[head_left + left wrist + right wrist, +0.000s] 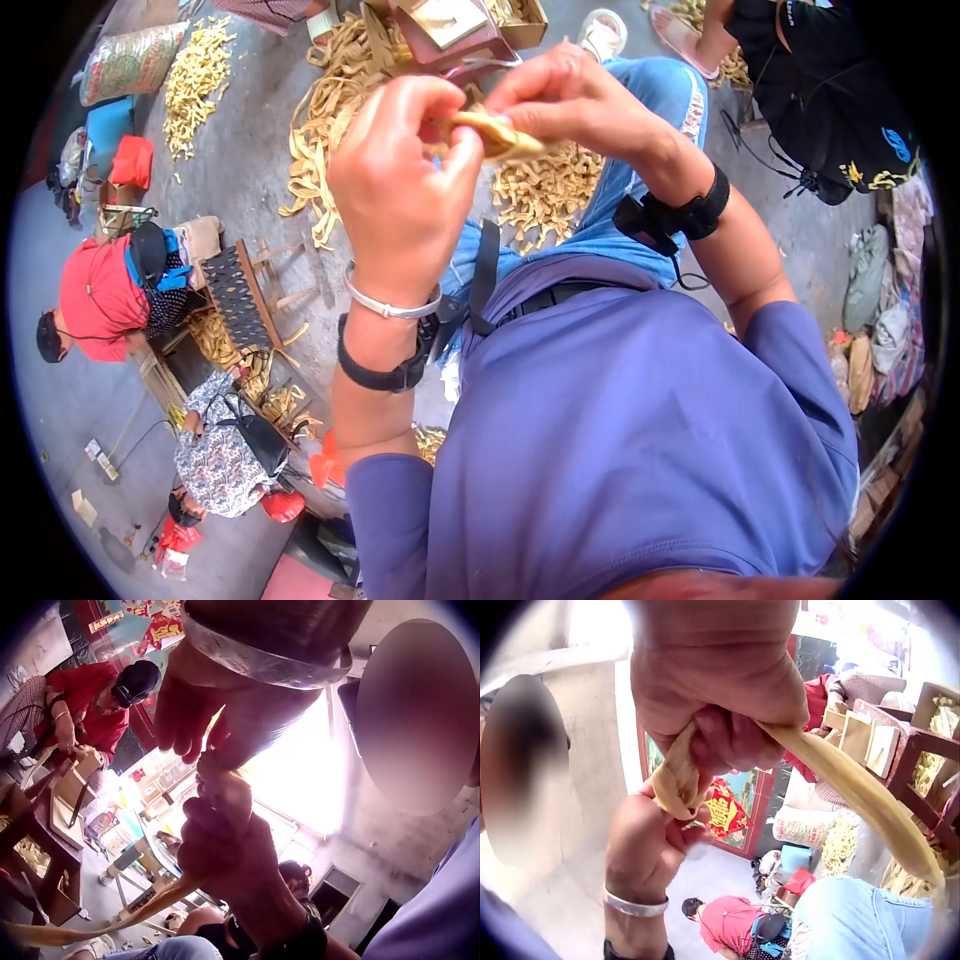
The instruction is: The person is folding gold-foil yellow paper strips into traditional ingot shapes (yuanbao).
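A long, soft, yellowish-tan strip (855,787) is bent into a loop between the two hands. My right hand (720,690) has its fingers curled round the strip, and a long tail runs out from it to the lower right in the right wrist view. Below it, my left hand (641,840), with a silver bangle, pinches the folded part of the strip at its fingertips. In the head view the left hand (400,180) and right hand (580,105) meet over the strip (495,135), above the lap. The left palm hides part of the fold in the left wrist view.
Heaps of loose strips (325,130) and short knotted pieces (545,195) lie on the floor ahead. A wooden stand with boxes (460,35) is in front. Other people sit at the left (100,290) and the upper right (810,90). A full sack (130,65) lies at the far left.
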Demonstrator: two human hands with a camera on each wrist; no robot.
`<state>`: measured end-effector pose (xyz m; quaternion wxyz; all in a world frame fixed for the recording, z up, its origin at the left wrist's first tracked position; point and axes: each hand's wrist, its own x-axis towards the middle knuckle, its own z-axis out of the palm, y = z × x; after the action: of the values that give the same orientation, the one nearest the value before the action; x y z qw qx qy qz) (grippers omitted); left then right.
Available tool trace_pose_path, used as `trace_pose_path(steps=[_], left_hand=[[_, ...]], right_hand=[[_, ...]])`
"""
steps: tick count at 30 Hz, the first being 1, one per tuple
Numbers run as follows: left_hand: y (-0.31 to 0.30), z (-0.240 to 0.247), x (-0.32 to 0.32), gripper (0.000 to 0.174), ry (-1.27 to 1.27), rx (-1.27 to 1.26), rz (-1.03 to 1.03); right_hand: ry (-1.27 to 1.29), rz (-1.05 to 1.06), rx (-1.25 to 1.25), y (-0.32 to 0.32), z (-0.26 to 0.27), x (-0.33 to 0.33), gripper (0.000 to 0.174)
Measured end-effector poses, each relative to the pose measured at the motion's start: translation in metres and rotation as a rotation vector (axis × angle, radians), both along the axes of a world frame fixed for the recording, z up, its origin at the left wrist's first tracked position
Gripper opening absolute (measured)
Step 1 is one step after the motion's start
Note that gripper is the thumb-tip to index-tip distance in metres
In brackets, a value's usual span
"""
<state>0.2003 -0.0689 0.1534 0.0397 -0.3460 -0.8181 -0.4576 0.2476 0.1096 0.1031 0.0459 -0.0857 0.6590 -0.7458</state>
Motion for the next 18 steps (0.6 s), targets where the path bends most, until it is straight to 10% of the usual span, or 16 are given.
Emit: trace_pose_path(steps=[8, 18], left_hand=[[-0.005, -0.024, 0.018, 0.014, 0.069, 0.098, 0.019], [-0.011, -0.027, 0.019, 0.013, -0.914, 0.201, -0.142]], right_hand=[[-0.123, 0.082, -0.321, -0.001, -0.014, 0.016, 0.02], [-0.133, -0.176, -0.156, -0.009, -0.024, 0.022, 0.025]])
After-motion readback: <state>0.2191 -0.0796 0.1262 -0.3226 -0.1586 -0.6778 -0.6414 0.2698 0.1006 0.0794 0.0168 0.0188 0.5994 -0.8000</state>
